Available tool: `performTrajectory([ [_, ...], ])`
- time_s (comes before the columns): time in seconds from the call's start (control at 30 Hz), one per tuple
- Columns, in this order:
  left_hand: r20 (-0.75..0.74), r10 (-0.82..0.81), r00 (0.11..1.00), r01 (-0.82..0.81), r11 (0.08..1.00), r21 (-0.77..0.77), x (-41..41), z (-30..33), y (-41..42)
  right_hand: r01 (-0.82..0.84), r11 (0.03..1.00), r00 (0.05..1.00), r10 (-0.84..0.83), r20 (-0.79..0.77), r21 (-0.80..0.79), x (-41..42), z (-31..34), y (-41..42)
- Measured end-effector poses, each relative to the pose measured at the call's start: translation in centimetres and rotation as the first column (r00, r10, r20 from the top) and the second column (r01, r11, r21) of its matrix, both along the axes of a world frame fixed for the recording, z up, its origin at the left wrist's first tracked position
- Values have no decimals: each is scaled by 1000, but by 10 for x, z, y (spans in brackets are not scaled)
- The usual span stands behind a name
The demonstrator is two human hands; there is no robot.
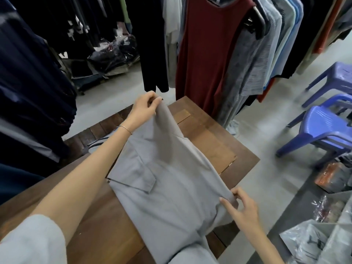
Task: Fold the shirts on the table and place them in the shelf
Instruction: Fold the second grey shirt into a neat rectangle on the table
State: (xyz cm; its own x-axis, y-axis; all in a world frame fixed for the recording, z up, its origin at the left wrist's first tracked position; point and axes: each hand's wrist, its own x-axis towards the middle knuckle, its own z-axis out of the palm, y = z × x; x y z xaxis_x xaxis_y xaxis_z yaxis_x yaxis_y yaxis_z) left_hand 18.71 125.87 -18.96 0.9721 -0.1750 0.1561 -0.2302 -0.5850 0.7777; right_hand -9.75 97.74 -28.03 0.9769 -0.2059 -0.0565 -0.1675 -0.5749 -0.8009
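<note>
At frame centre we pinch the grey shirt's (167, 187) long edge with left hand (144, 106) and right hand (241, 208), apparently lifting it to fold across the wooden table (219, 141).

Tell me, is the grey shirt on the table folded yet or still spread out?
Partly folded: both hands pinch the grey shirt by its right edge, lifting it over the body.

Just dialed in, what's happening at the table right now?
A person is partway through folding a grey collared shirt spread on the wooden table. The left hand pinches the shirt's far edge and lifts it, while the right hand pinches the same side nearer the body, so one long side is raised off the table. A striped garment lies partly under the left arm. No shelf is visible.
</note>
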Motion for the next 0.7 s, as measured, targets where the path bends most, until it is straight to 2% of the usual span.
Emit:
performTrajectory([
  [0.03, 18, 28, 999, -27, 999, -38, -9, 5, 6, -38, 998, 999, 39, 12, -59, -6, -4, 4],
  [0.1, 8, 95, 995, -94, 992, -87, -26, 3, 25, -142, 980, 987, 131, -88, -137, -19, -16, 9],
  [0.17, -85, 142, 986, -147, 987, -57, -44, -13, 49, -253, 948, 957, 216, -195, -193, -31, -30, 15],
  [0.2, -126, 165, 978, -167, 986, -7, -52, -22, 60, -283, 936, 950, 243, -198, -208, -35, -32, 19],
  [0.27, -166, 204, 965, -202, 979, 30, -67, -35, 79, -284, 925, 957, 254, -142, -254, -43, -32, 27],
  [0.37, -180, 271, 945, -287, 956, -67, -79, -44, 102, -233, 915, 973, 219, -78, -330, -52, -18, 40],
  [0.5, -258, 326, 910, -359, 929, -92, -93, -58, 129, -358, 867, 932, 306, -196, -348, -70, -14, 54],
  [0.57, -302, 315, 900, -362, 925, -114, -97, -67, 139, -332, 875, 942, 289, -171, -351, -77, -17, 59],
  [0.63, -376, 336, 864, -384, 921, -59, -99, -78, 148, -313, 885, 947, 260, -190, -345, -84, -23, 62],
  [0.7, -298, 443, 845, -427, 896, 121, -106, -89, 153, -339, 879, 935, 276, -223, -335, -91, -29, 66],
])
